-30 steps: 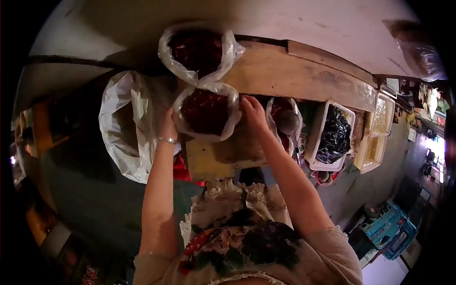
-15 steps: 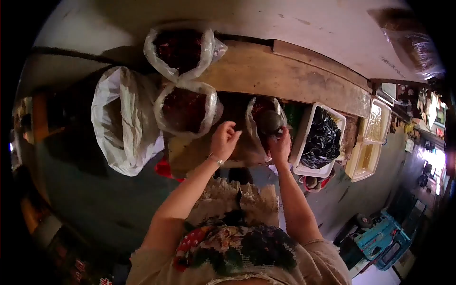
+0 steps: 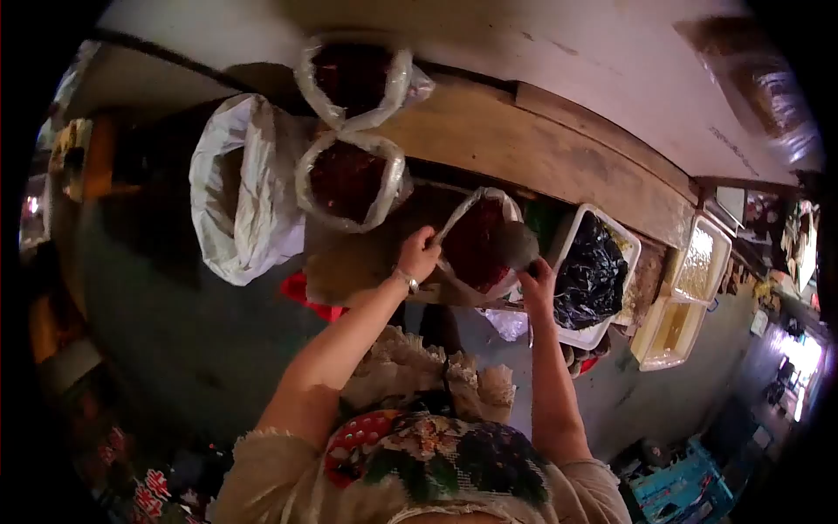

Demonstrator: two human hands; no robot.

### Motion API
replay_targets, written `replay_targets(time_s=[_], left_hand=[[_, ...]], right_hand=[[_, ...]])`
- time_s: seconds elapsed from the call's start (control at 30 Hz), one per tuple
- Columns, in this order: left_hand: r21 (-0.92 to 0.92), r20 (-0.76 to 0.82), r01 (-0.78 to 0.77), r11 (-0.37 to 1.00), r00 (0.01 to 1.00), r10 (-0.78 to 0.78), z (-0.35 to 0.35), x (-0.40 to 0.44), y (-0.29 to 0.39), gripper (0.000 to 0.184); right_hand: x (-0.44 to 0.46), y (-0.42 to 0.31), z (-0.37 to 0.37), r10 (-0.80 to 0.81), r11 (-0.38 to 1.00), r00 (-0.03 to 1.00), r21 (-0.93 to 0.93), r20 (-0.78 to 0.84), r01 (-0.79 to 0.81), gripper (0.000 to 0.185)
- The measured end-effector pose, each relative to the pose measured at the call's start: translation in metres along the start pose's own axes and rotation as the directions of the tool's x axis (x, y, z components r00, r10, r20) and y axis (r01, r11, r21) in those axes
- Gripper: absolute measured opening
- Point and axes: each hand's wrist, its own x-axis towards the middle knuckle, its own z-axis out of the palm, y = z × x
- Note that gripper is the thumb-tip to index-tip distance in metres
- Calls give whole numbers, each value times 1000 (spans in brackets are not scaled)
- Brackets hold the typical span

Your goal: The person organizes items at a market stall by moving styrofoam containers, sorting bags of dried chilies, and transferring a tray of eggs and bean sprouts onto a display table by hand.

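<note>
Head view showed the left hand at the near-side edge of a clear plastic bag, its fingers curled closed on the rim; that grip probably kept the mouth spread and the limp wall from folding in. The right hand had its fingers wrapped round the handle end of a rounded grey scoop, whose bowl hung over the right side of the same mouth (whether it touched the dark red contents, I could not tell). Holding the scoop from the bag's outer side seemed to leave the opening unobstructed.

Both forearms reached forward from the body, the left slanting inward across the front, the right nearly straight ahead, so the hands flanked the bag.

Two more bags of dark red material, a farther bag and a nearer bag, stood against each other on the left, beside a white sack. A white tray holding black plastic sat just right of the right hand, presumably for easy reach.
</note>
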Motion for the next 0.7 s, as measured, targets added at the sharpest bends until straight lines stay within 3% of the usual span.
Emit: replay_targets(time_s=[0.03,0.1,0.23,0.3,0.37,0.4,0.43,0.5,0.57,0.6,0.63,0.7], left_hand=[[-164,104,149,975,986,-133,-17,-14,21,15],[-97,53,29,995,998,-24,-35,-43,12,15],[-228,-55,172,958,981,-189,-77,-97,5,15],[-445,-205,254,859,905,-374,-103,-113,17,16],[-512,-295,225,829,860,-416,-134,-123,-22,18],[-162,-400,149,976,894,-203,-156,-124,-57,16],[-165,-405,154,974,890,-210,-169,-121,-45,16],[20,-463,89,996,884,-70,-202,-109,-2,12],[77,-423,58,995,906,-20,-226,-88,-25,9],[-14,-371,150,989,918,-144,-234,-77,-32,9],[102,-381,78,992,924,-33,-243,-64,-27,9],[4,-427,132,991,897,-118,-251,-49,-57,15]], right_hand=[[-5,-6,-1,-29,999,1000,44,4,28,26],[-24,-34,3,-41,952,997,305,71,18,24],[-48,-50,23,80,936,967,316,242,-156,29],[-55,-57,42,79,917,945,350,317,-194,30],[-65,-52,68,44,907,928,375,370,-193,31],[-69,-51,81,27,916,908,354,418,-190,31],[-73,-51,94,11,924,885,334,465,-186,30],[-77,-57,122,11,943,849,277,529,-186,31],[-75,-50,147,17,959,809,221,588,-180,32],[-72,-29,162,10,968,795,194,607,-160,32],[-70,-11,173,4,976,781,166,624,-138,33],[-67,-2,187,66,979,797,117,600,-169,36]])
